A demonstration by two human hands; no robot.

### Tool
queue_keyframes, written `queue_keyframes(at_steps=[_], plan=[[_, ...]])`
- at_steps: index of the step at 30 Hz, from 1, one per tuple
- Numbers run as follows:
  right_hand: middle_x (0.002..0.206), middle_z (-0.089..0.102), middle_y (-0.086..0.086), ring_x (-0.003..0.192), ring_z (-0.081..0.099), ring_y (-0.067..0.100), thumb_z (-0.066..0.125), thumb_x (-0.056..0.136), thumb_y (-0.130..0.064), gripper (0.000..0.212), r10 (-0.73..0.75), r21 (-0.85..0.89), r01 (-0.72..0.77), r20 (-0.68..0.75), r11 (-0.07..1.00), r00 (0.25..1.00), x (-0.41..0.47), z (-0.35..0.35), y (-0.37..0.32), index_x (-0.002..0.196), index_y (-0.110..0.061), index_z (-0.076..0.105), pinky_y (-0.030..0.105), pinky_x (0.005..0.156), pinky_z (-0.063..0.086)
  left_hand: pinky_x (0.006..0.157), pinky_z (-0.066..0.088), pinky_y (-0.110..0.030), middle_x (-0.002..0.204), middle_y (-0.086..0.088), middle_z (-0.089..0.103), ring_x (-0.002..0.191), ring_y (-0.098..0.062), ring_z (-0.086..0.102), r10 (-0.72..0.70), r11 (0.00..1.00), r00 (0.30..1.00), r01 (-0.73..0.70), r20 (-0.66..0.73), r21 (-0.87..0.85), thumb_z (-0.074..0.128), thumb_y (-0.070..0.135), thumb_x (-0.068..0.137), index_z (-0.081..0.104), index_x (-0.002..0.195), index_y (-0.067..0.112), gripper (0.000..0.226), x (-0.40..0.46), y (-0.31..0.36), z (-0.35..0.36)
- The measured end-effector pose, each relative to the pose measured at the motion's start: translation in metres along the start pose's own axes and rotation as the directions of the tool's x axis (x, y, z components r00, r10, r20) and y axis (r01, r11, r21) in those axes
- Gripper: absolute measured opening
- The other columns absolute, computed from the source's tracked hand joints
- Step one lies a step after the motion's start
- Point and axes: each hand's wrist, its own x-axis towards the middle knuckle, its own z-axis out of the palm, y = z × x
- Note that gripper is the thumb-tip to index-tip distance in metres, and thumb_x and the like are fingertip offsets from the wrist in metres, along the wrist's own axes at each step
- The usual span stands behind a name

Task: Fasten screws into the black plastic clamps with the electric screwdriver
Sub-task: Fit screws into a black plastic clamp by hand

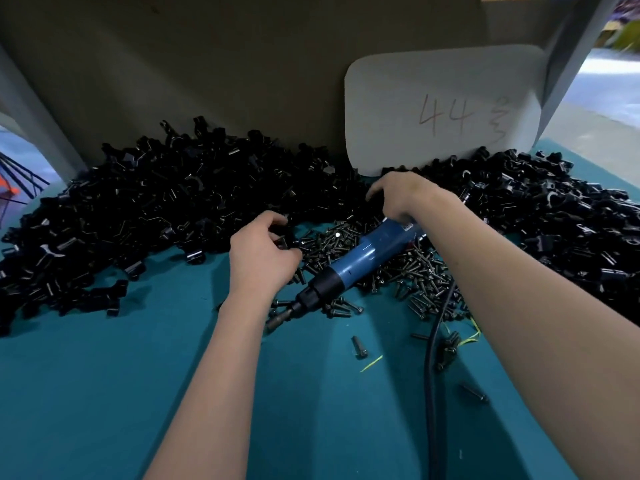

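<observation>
Nearest you, the teal cloth-covered table [104, 393] lies smooth and matte, with a thick black cable [430, 393] running up it from the bottom edge and a few stray dark screws [358, 347] lying beside a thin yellow-green strand [371, 363]. Both your bare forearms reach forward over that cloth. Your left hand [261, 252] is knuckles-up, fingers curled inward and pinching a small black plastic clamp [281, 242] at the edge of the screw pile [398, 268], a loose scatter of short, dark metal screws with glinting heads. Across that pile lies the electric screwdriver [360, 258], a blue cylinder with a black collar; its long axis runs diagonally, the metal bit end pointing near-left toward you, the rear end far-right, under your right hand [401, 197]. That hand arches palm-down over the rear of the tool, fingers bent downward among the clamps; whether it actually grips the tool or a clamp, you cannot tell from here. Beyond, the heap of black clamps [156, 202] spreads glossy and angular across the table's width, up against a drab brown backboard [225, 64]. A rounded grey-white card [443, 109], marked "44" in red, leans there
</observation>
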Motion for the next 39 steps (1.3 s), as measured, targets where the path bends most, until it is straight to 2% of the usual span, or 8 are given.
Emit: queue_keyframes(at_steps=[4, 7, 10, 15, 19, 24, 33, 39], plan=[[0.109, 0.073, 0.008, 0.101, 0.067, 0.034, 0.066, 0.087, 0.005, 0.038, 0.128, 0.135, -0.089, -0.319, 0.987, 0.939, -0.006, 0.004, 0.008, 0.079, -0.032, 0.067, 0.050, 0.097, 0.054, 0.056, 0.055, -0.016, 0.088, 0.008, 0.065, 0.069, -0.012, 0.071, -0.064, 0.972, 0.998, 0.056, -0.025, -0.226, 0.080, 0.004, 0.078, 0.076, 0.094, 0.028, 0.029, -0.006, -0.001, -0.002], [0.106, 0.074, 0.012, 0.102, 0.067, 0.038, 0.065, 0.097, -0.005, 0.028, 0.098, 0.122, -0.038, -0.538, 0.992, 0.837, -0.017, 0.011, 0.019, 0.106, -0.031, 0.069, 0.048, 0.096, 0.050, 0.069, 0.061, -0.024, 0.092, 0.002, 0.068, 0.070, -0.015, 0.077, -0.072, 0.881, 0.997, 0.049, -0.031, -0.471, 0.078, 0.006, 0.086, 0.077, 0.101, 0.025, 0.024, -0.015, 0.009, -0.006], [0.106, 0.068, 0.019, 0.092, 0.066, 0.039, 0.064, 0.100, -0.008, 0.046, 0.104, 0.282, 0.089, -0.602, 0.955, 0.791, -0.033, 0.014, 0.028, 0.141, -0.023, 0.050, 0.049, 0.085, 0.057, 0.074, 0.063, -0.033, 0.089, 0.003, 0.073, 0.071, -0.020, 0.078, -0.027, 0.815, 0.999, -0.003, -0.043, -0.580, 0.074, 0.009, 0.091, 0.076, 0.109, 0.023, 0.022, -0.035, 0.017, -0.010], [0.106, 0.076, -0.001, 0.098, 0.074, 0.017, 0.080, 0.090, -0.016, 0.029, 0.224, 0.727, 0.336, -0.555, 0.599, 0.801, -0.091, 0.029, 0.027, 0.115, -0.018, 0.064, 0.043, 0.090, 0.061, 0.072, 0.062, -0.029, 0.112, -0.003, 0.070, 0.073, -0.022, 0.076, 0.125, 0.785, 0.987, -0.159, -0.099, -0.599, 0.072, 0.013, 0.090, 0.076, 0.114, 0.026, 0.028, -0.090, 0.017, -0.014], [0.103, 0.079, -0.005, 0.091, 0.075, 0.012, 0.074, 0.094, -0.006, 0.030, 0.061, 0.824, 0.487, -0.523, 0.289, 0.850, -0.144, 0.067, -0.002, 0.119, -0.023, 0.073, 0.030, 0.083, 0.061, 0.079, 0.064, -0.039, 0.106, 0.004, 0.074, 0.081, -0.021, 0.076, 0.128, 0.805, 0.991, -0.088, 0.027, -0.586, 0.075, 0.017, 0.082, 0.075, 0.110, 0.035, 0.033, -0.120, 0.019, -0.006], [0.100, 0.077, 0.009, 0.079, 0.074, 0.024, 0.071, 0.095, -0.001, 0.034, 0.022, 0.885, 0.459, -0.462, 0.078, 0.887, -0.177, 0.108, -0.012, 0.124, -0.016, 0.062, 0.030, 0.070, 0.060, 0.081, 0.062, -0.030, 0.104, 0.023, 0.070, 0.087, -0.009, 0.072, 0.139, 0.879, 0.986, -0.079, 0.094, -0.471, 0.085, 0.005, 0.079, 0.067, 0.111, 0.038, 0.049, -0.134, 0.007, -0.008], [0.099, 0.071, -0.012, 0.080, 0.067, 0.013, 0.081, 0.089, -0.008, 0.042, -0.037, 0.770, 0.553, -0.573, 0.318, 0.819, -0.187, 0.124, -0.002, 0.126, -0.026, 0.073, 0.024, 0.072, 0.057, 0.072, 0.053, -0.015, 0.106, 0.015, 0.074, 0.089, -0.002, 0.071, 0.163, 0.819, 0.976, -0.053, 0.142, -0.571, 0.090, 0.007, 0.076, 0.068, 0.110, 0.034, 0.049, -0.126, 0.005, -0.009], [0.105, 0.073, -0.015, 0.106, 0.070, 0.012, 0.088, 0.082, -0.011, 0.042, 0.002, 0.744, 0.571, -0.610, 0.346, 0.793, -0.185, 0.127, -0.002, 0.118, -0.025, 0.072, 0.022, 0.083, 0.057, 0.093, 0.057, -0.037, 0.110, 0.002, 0.076, 0.102, -0.018, 0.071, 0.264, 0.740, 0.940, -0.053, 0.217, -0.671, 0.080, 0.006, 0.081, 0.076, 0.112, 0.025, 0.037, -0.116, 0.004, -0.003]])
